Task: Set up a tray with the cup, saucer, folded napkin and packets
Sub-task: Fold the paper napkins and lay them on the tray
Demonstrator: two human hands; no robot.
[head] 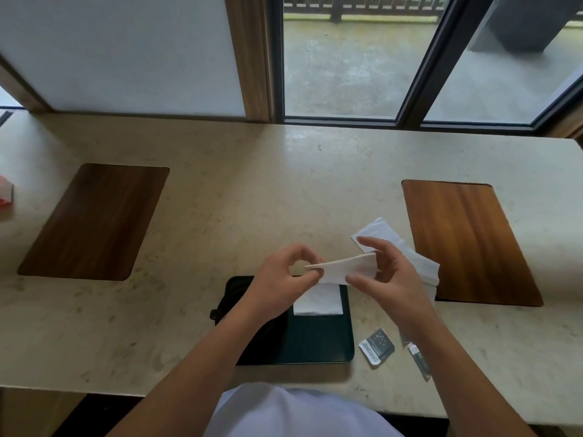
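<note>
**Folding the napkin neatly over the tray**

The thin white paper napkin (344, 268) is held up in the air, just above the far edge of the dark green flat tray (318, 339). The left hand (280, 279) pinches its pointed left end between thumb and fingertips. The right hand (389, 272) holds the other end, with the thumb under and the fingers spread apart over it.

The job right now looks like folding. To do it well, line up the two edges first, then press the fold flat with a finger. Go slowly, because thin paper tears and goes crooked fast.

A folded white paper square (318, 299) already lies on the tray. More loose white paper (400, 247) lies on the pale stone table (220, 190), beside the right brown wooden mat (467, 241).

The small silver packet (377, 346) and the long thin silver packet (418, 362) lie on the table, just right of the tray. They look not yet set on it. No cup or saucer can be seen here.
</note>
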